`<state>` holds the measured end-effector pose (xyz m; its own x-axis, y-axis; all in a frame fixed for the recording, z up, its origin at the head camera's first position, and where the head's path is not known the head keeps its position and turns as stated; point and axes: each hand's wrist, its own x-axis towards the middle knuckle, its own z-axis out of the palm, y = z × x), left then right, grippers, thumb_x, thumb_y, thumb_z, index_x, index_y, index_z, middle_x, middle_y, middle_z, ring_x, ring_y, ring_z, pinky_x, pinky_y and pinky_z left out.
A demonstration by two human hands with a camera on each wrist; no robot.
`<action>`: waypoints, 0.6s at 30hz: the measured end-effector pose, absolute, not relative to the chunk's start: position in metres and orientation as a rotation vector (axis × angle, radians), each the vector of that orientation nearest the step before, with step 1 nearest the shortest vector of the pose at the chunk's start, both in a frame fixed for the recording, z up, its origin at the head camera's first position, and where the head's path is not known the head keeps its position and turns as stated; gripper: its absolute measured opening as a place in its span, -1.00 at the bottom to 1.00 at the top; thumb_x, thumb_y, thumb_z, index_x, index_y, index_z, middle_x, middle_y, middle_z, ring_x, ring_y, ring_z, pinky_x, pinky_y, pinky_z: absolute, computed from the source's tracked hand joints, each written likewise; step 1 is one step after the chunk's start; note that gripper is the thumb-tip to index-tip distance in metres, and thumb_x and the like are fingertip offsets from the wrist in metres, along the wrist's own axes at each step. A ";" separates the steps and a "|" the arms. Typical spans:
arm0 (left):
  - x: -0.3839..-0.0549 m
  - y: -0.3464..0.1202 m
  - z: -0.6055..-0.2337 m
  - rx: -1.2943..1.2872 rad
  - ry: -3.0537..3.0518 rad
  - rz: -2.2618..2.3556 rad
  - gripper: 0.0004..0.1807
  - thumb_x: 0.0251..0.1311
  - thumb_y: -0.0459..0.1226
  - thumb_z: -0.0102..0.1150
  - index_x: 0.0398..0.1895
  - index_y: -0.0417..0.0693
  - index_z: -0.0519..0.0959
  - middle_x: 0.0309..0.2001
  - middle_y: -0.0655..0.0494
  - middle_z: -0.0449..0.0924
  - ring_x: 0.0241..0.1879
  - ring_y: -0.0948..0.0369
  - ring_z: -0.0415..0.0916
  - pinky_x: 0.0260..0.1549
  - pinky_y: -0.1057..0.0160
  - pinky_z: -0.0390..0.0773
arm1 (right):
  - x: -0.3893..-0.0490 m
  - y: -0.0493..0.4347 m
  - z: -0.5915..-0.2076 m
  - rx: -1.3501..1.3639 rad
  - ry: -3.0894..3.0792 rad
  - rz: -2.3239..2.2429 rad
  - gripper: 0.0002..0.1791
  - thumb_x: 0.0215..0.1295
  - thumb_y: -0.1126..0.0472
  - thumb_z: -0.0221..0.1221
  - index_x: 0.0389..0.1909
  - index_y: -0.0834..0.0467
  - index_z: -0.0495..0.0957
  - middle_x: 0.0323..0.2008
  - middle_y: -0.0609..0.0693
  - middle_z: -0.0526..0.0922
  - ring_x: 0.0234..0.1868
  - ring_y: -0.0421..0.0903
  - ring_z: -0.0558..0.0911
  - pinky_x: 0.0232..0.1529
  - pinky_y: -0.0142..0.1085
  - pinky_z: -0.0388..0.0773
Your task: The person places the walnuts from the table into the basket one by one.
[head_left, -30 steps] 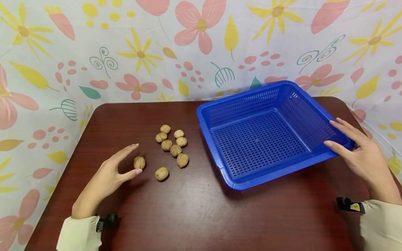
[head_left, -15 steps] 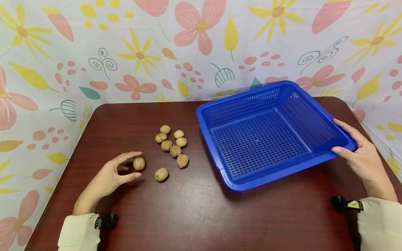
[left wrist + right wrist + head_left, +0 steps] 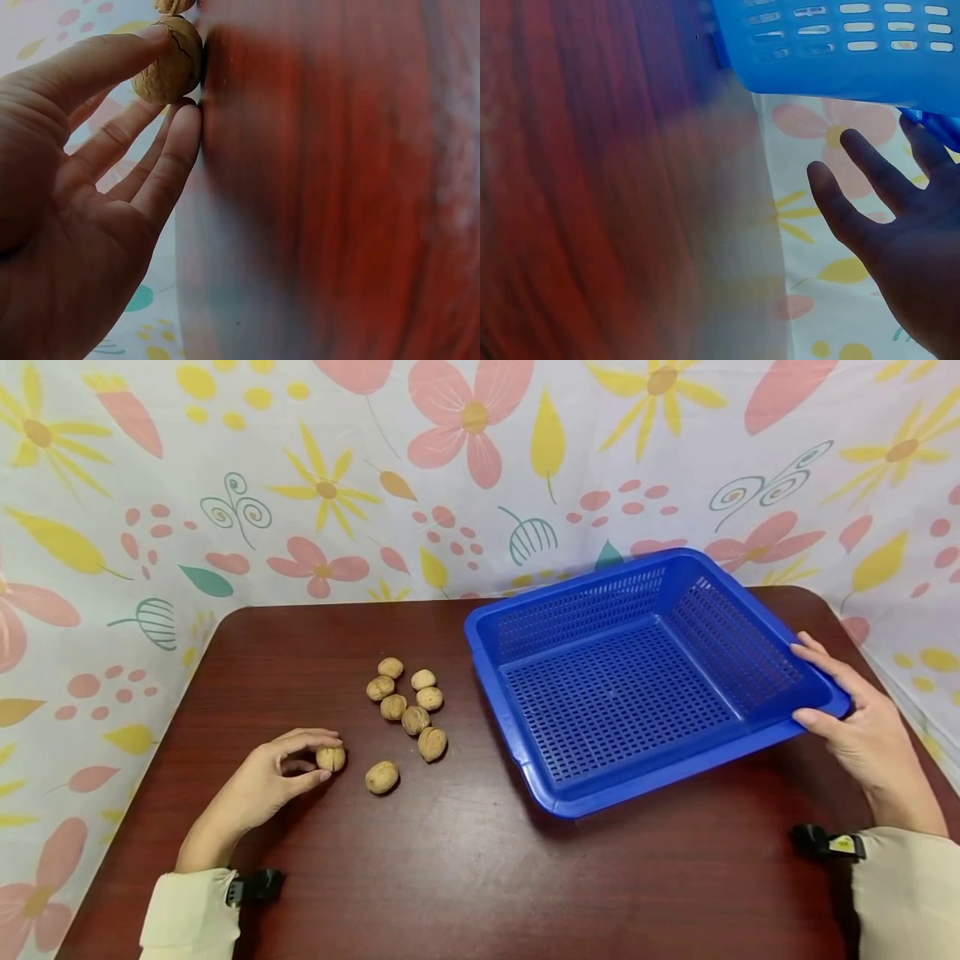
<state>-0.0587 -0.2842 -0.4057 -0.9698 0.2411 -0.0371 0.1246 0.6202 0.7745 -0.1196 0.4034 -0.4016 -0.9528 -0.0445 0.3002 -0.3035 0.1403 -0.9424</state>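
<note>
My left hand (image 3: 258,781) pinches a walnut (image 3: 331,758) between thumb and fingers at the left of the table. In the left wrist view the thumb lies across that walnut (image 3: 171,64), and the fingertips touch it from the other side. At the right, my right hand (image 3: 873,739) grips the near right corner of a blue plastic basket (image 3: 570,803), with thumb and forefinger on its rim. The right wrist view shows some fingers of that hand (image 3: 907,217) spread below the basket wall (image 3: 832,71). No walnuts show inside the basket.
A single walnut (image 3: 382,777) lies just right of my left hand. Behind it several walnuts (image 3: 415,720) form a loose cluster, left of the basket. The dark red wooden table (image 3: 480,877) backs onto a flower-patterned cloth (image 3: 360,460).
My left hand has closed its thumb and fingers onto the walnut it was reaching around. The right hand has shifted slightly on the basket's corner; the basket stays in about the same place.
</note>
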 end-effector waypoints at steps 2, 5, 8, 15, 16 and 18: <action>-0.059 -0.284 -0.406 0.301 2.697 1.278 -0.61 0.28 -0.41 0.41 0.17 -0.07 0.69 0.25 -0.07 0.61 0.07 0.60 0.49 -0.06 0.48 0.65 | -0.118 0.403 -0.400 0.320 -2.252 1.849 -0.28 0.25 0.64 0.27 0.46 0.38 0.39 0.60 -0.07 0.31 0.61 -0.23 0.23 0.24 -0.70 0.35; -0.059 -0.285 -0.406 0.307 2.696 1.283 -0.63 0.28 -0.41 0.42 0.14 -0.08 0.69 0.21 -0.07 0.61 0.06 0.59 0.49 -0.08 0.46 0.67 | -0.116 0.402 -0.397 0.298 -2.297 1.771 -0.30 0.24 0.68 0.24 0.44 0.39 0.41 0.58 -0.08 0.34 0.59 -0.24 0.27 0.21 -0.72 0.38; -0.060 -0.285 -0.407 0.308 2.686 1.287 -0.64 0.27 -0.42 0.42 0.13 -0.08 0.69 0.18 -0.05 0.62 0.03 0.55 0.52 -0.09 0.45 0.68 | -0.115 0.401 -0.395 0.284 -2.352 1.684 -0.31 0.25 0.68 0.24 0.43 0.39 0.42 0.57 -0.10 0.35 0.56 -0.25 0.30 0.18 -0.73 0.40; -0.063 -0.285 -0.408 0.318 2.666 1.295 -0.64 0.25 -0.44 0.42 0.10 -0.07 0.68 0.16 -0.04 0.62 -0.03 0.46 0.57 -0.10 0.43 0.69 | -0.118 0.405 -0.396 0.394 -2.204 1.950 -0.37 0.22 0.67 0.27 0.35 0.52 0.42 0.59 0.01 0.28 0.61 -0.17 0.19 0.15 -0.70 0.48; -0.063 -0.285 -0.407 0.313 2.661 1.295 -0.64 0.25 -0.44 0.42 0.10 -0.07 0.68 0.16 -0.04 0.62 -0.04 0.44 0.58 -0.10 0.42 0.69 | -0.118 0.405 -0.396 0.401 -2.203 1.955 -0.38 0.22 0.67 0.27 0.34 0.53 0.42 0.59 0.03 0.27 0.61 -0.16 0.19 0.14 -0.70 0.49; -0.062 -0.285 -0.406 0.303 2.650 1.297 -0.65 0.26 -0.43 0.42 0.10 -0.07 0.68 0.16 -0.05 0.62 -0.06 0.41 0.60 -0.10 0.42 0.69 | -0.119 0.405 -0.396 0.407 -2.228 1.932 -0.38 0.23 0.66 0.28 0.34 0.52 0.43 0.60 0.04 0.25 0.59 -0.14 0.21 0.12 -0.70 0.50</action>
<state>-0.0623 -0.2855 -0.4055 -0.9639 0.2574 -0.0675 0.1046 0.5999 0.7932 -0.1190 0.4046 -0.3961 -0.9492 -0.0968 0.2993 -0.3100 0.1263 -0.9423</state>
